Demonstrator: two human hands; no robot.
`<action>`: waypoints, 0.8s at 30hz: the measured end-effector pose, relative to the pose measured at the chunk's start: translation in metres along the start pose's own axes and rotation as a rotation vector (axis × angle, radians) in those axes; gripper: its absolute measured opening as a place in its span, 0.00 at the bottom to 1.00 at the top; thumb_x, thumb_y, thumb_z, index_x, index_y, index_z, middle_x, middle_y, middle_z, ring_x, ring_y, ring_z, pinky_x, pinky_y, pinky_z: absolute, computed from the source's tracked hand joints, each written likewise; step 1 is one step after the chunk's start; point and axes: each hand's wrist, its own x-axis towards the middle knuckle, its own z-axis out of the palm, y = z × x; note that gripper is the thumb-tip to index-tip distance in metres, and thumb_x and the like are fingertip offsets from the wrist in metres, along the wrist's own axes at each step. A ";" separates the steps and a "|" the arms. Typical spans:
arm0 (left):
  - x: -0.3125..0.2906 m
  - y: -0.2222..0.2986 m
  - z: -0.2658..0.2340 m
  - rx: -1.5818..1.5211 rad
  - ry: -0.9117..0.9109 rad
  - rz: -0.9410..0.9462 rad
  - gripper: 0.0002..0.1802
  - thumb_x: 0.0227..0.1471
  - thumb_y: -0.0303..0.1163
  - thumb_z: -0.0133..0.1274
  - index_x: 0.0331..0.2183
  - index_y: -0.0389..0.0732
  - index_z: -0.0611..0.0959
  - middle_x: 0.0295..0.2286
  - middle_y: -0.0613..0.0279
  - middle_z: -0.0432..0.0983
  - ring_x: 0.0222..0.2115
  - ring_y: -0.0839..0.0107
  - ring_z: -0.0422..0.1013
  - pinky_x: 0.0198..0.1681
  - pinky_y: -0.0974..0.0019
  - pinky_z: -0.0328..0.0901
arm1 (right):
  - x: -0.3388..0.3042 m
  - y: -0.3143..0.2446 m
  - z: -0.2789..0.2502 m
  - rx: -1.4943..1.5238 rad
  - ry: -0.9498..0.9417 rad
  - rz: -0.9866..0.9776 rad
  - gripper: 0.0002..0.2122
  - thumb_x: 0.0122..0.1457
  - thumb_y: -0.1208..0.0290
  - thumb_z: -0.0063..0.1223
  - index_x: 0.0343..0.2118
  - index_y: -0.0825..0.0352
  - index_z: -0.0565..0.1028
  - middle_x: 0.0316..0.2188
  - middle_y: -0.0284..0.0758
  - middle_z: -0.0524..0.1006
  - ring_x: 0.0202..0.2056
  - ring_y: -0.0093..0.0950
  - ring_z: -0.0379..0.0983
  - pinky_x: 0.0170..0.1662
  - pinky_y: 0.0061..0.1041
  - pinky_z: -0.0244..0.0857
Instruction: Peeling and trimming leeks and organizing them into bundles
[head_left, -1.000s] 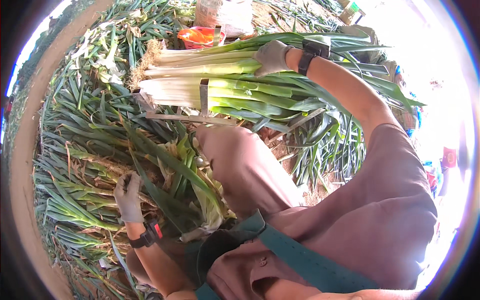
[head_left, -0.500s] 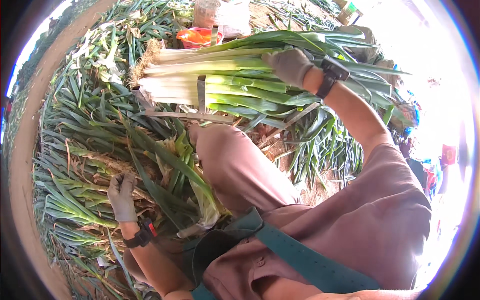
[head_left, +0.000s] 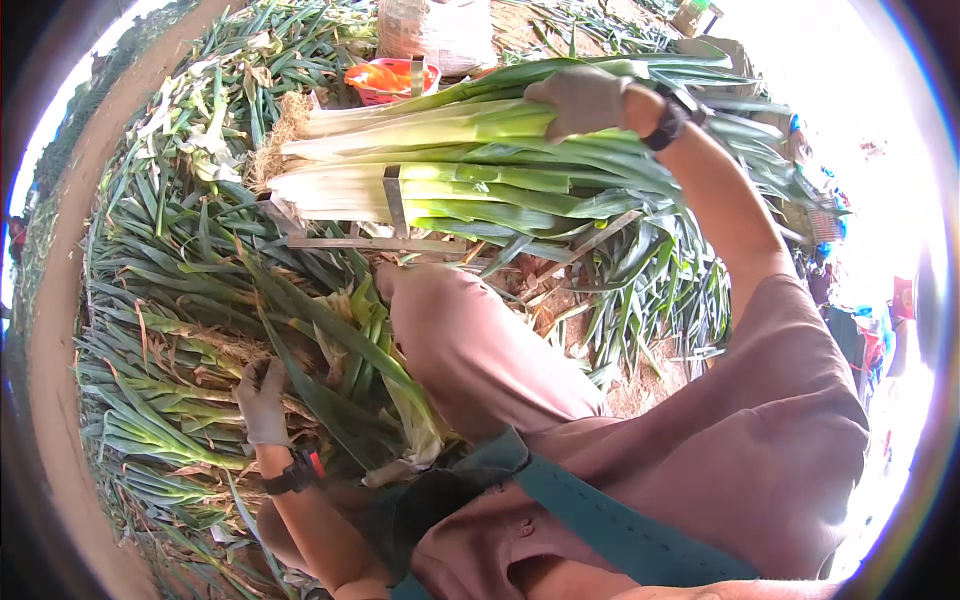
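On the metal rack (head_left: 345, 244) toward 11 and 12 o'clock lies a thick bundle of leeks (head_left: 335, 190), the pale shafts side by side with the root ends toward 10 o'clock and the green tops running to 1 and 2. These look already stripped and lined up, as far as one can judge: the shafts are clean and white, though the tufted roots (head_left: 272, 140) remain on and no tie shows around the bundle. The gloved right hand (head_left: 580, 103), at 1 o'clock, rests over the green part; whether it grips any leaves or merely lies on them, I cannot tell. At 8 o'clock the gloved left hand (head_left: 263, 405) has loosely bent fingers beside a heap of rough leeks (head_left: 165, 425); nothing shows between them, and contact with a stalk cannot be made out. That heap, stretching from 8 to 9 o'clock, has yellowed, dry leaves among the green, so a good share appears to be left uncleaned. Stripped leaves (head_left: 212, 150) lie scattered at 10 o'clock, which suggests plenty has been peeled already. Beyond the rack stand a red basket (head_left: 385, 98) at 11 o'clock and a pale sack (head_left: 435, 38) near 12.
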 end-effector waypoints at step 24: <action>0.010 -0.004 -0.011 -0.016 0.049 -0.013 0.17 0.62 0.36 0.52 0.46 0.33 0.80 0.40 0.62 0.78 0.40 0.73 0.72 0.45 0.67 0.65 | 0.075 0.045 0.050 -0.033 -0.001 0.020 0.25 0.57 0.67 0.53 0.60 0.57 0.68 0.36 0.45 0.81 0.40 0.41 0.78 0.48 0.40 0.69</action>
